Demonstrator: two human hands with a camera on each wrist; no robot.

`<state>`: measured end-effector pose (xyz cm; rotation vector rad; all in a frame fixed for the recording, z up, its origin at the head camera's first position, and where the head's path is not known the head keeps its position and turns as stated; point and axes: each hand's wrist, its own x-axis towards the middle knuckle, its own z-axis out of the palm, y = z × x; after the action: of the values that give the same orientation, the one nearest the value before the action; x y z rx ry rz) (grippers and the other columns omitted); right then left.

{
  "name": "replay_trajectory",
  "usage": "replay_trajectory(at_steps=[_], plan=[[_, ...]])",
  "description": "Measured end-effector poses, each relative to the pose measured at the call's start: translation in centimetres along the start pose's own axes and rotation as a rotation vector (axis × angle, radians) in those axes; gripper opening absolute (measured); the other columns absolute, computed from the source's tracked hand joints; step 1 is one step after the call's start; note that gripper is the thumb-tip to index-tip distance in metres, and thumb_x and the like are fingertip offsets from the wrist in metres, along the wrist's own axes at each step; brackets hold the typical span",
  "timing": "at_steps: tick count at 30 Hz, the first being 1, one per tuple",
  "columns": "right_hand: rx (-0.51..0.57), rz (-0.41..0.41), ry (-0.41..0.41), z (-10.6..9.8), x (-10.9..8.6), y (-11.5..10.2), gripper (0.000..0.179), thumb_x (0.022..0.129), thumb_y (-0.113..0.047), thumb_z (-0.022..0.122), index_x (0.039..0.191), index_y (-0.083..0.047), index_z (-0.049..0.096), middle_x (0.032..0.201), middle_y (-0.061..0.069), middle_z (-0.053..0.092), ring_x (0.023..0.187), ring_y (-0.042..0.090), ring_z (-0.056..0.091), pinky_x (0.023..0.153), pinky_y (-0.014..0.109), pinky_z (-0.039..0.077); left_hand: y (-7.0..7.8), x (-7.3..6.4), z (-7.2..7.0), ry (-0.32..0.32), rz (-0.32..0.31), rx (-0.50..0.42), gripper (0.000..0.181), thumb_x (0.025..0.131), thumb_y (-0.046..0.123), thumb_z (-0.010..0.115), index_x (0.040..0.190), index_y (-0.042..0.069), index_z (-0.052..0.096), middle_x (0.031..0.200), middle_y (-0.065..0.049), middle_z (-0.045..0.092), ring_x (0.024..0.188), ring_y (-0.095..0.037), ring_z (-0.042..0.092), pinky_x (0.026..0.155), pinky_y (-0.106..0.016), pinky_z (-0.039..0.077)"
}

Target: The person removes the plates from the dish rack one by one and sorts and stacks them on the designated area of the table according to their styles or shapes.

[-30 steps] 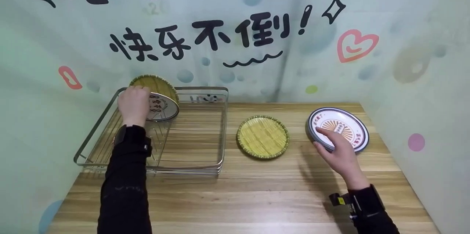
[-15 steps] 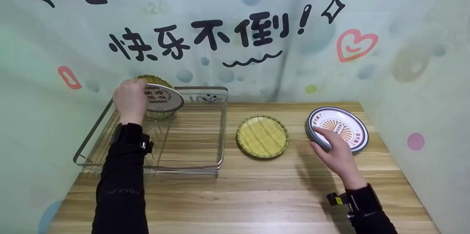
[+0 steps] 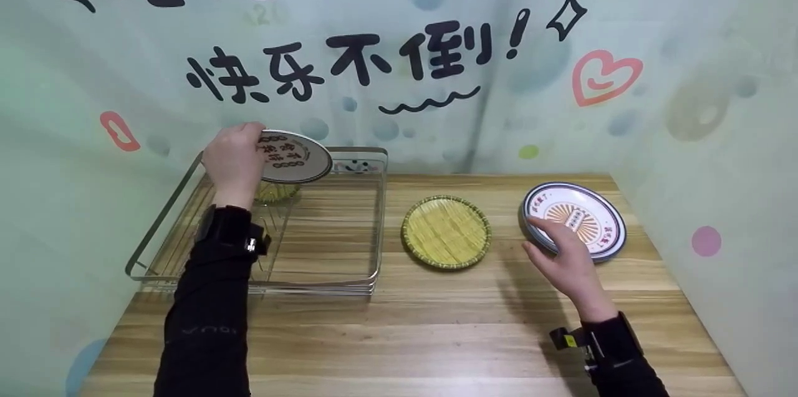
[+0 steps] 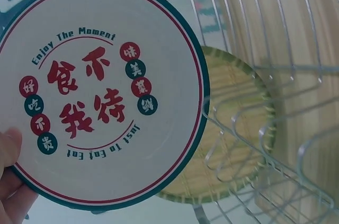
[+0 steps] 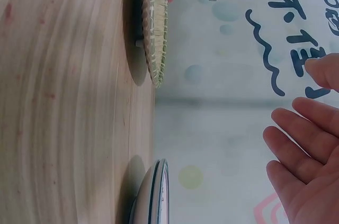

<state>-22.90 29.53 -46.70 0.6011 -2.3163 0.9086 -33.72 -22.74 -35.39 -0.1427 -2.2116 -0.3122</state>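
Note:
My left hand (image 3: pixel 235 163) grips the left rim of a round white plate (image 4: pixel 106 102) with a teal edge and red lettering, held tilted above the back left of a wire dish rack (image 3: pixel 379 222). Behind that plate, a green-rimmed woven bamboo plate (image 4: pixel 241 113) stands in the rack, mostly hidden in the head view. My right hand (image 3: pixel 570 266) hovers, fingers relaxed and nothing held, in front of a stack of white plates (image 3: pixel 601 213) with blue rims. In the right wrist view its fingers are apart from the stack.
Another woven bamboo plate (image 3: pixel 446 232) lies flat on the wooden table (image 3: pixel 436 341) between rack and stack. A printed cloth wall (image 3: pixel 436 135) closes off the back, with more cloth at both sides.
My left hand has lifted the white plate up from the rack and shifted it slightly right, away from the bamboo plate. My right hand has drifted slightly left.

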Motion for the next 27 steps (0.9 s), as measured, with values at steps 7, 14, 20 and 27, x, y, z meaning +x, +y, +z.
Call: replay_trajectory(at_steps=[7, 14, 20, 27], plan=[[0.023, -0.001, 0.006, 0.4, 0.0, -0.1, 0.047, 0.078, 0.005, 0.077, 0.123, 0.006, 0.064, 0.121, 0.019, 0.067, 0.11, 0.038, 0.061, 0.104, 0.012, 0.032, 1.3, 0.3, -0.3, 0.037, -0.008, -0.056, 0.04, 0.073, -0.019, 0.051, 0.097, 0.003, 0.073, 0.092, -0.015, 0.074, 0.078, -0.039, 0.067, 0.059, -0.052, 0.052], [0.028, -0.013, 0.016, 0.6, 0.1, -0.3, 0.047, 0.077, 0.005, 0.078, 0.122, 0.007, 0.063, 0.12, 0.02, 0.067, 0.109, 0.039, 0.061, 0.104, 0.012, 0.033, 1.9, 0.3, -0.4, 0.037, -0.1, -0.122, 0.025, 0.085, -0.011, 0.055, 0.092, 0.004, 0.074, 0.091, -0.013, 0.074, 0.081, -0.034, 0.069, 0.062, -0.052, 0.052], [0.042, 0.0, 0.016, 0.8, 0.2, -0.5, 0.047, 0.077, 0.005, 0.077, 0.123, 0.008, 0.063, 0.12, 0.021, 0.066, 0.109, 0.039, 0.061, 0.104, 0.012, 0.033, 2.5, -0.2, -0.4, 0.024, -0.153, -0.184, 0.011, 0.093, 0.001, 0.063, 0.096, 0.002, 0.073, 0.095, -0.015, 0.074, 0.084, -0.034, 0.07, 0.07, -0.05, 0.054], [0.067, 0.015, 0.011, 1.2, 0.3, -0.7, 0.049, 0.077, 0.006, 0.078, 0.124, 0.008, 0.062, 0.122, 0.02, 0.066, 0.11, 0.038, 0.06, 0.104, 0.012, 0.033, 2.8, -0.9, -0.3, -0.008, -0.201, -0.195, 0.011, 0.094, 0.009, 0.066, 0.098, 0.001, 0.072, 0.095, -0.016, 0.073, 0.084, -0.035, 0.069, 0.071, -0.05, 0.053]])
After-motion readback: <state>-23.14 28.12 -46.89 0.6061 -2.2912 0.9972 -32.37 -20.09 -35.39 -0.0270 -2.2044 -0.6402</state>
